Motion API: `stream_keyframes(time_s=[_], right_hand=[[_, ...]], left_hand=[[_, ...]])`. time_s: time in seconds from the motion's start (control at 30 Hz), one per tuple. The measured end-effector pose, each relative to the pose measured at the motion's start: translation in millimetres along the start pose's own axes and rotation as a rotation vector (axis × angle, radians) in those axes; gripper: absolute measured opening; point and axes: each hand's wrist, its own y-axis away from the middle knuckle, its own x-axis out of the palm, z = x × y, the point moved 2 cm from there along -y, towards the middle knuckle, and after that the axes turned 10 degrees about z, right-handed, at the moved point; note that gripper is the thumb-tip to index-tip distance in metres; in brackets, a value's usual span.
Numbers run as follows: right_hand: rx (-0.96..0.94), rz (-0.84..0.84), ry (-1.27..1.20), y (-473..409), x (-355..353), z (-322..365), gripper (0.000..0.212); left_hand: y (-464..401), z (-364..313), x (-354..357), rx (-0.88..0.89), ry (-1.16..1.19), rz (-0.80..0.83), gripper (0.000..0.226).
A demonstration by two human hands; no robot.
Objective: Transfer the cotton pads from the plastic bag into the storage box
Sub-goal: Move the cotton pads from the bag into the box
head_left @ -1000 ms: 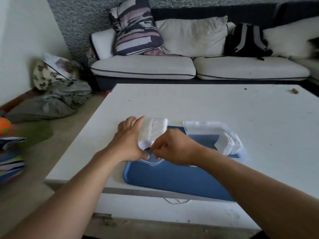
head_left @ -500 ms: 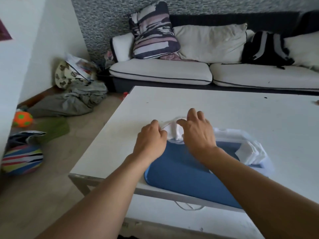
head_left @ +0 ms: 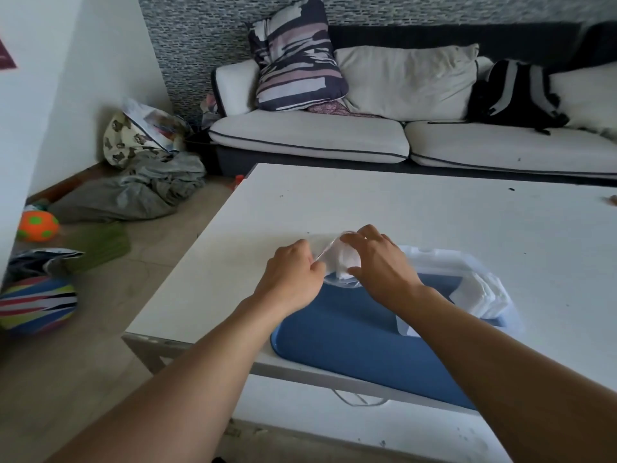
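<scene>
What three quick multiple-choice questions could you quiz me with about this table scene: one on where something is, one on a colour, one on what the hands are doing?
1. Where does the clear storage box stand?
A. on the sofa
B. on the blue tray
C. on the floor

2. What colour is the tray?
A. red
B. green
C. blue

3. What are the two hands doing?
A. both grip the plastic bag of cotton pads
B. both lie flat on the table
C. one holds a ball

Answers:
1. B: the box sits on the tray's far right part, with white pads in it.
2. C: its bare surface is plainly blue.
3. A: the left hand and right hand pinch the plastic bag between them, above the tray's far left edge.
</scene>
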Motion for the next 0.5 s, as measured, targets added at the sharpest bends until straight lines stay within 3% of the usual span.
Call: stream_keyframes(time_s=[0.13,0.23,0.3,0.4,0.5], right_hand=[[-0.001,-0.008,-0.015,-1,6,0,0.035],[-0.029,0.044,-0.03,3,12,3,0.025],[-0.051,0.077,-0.016,4,17,5,0.03],[-0.059,0.104,0.03,5,21,10,0.034],[-0.054,0.077,0.058,8,22,11,0.022]], left_hand=[[-3,2,4,-0.032,0.041,0.026,0.019],[-5,6,15,-0.047,0.078,0.067,0.053],[-9,11,23,-0.046,0.076,0.072,0.07],[-16,15,31,-0.051,0.021,0.048,0.049],[-18,14,31,-0.08,0.057,-0.011,0.032]])
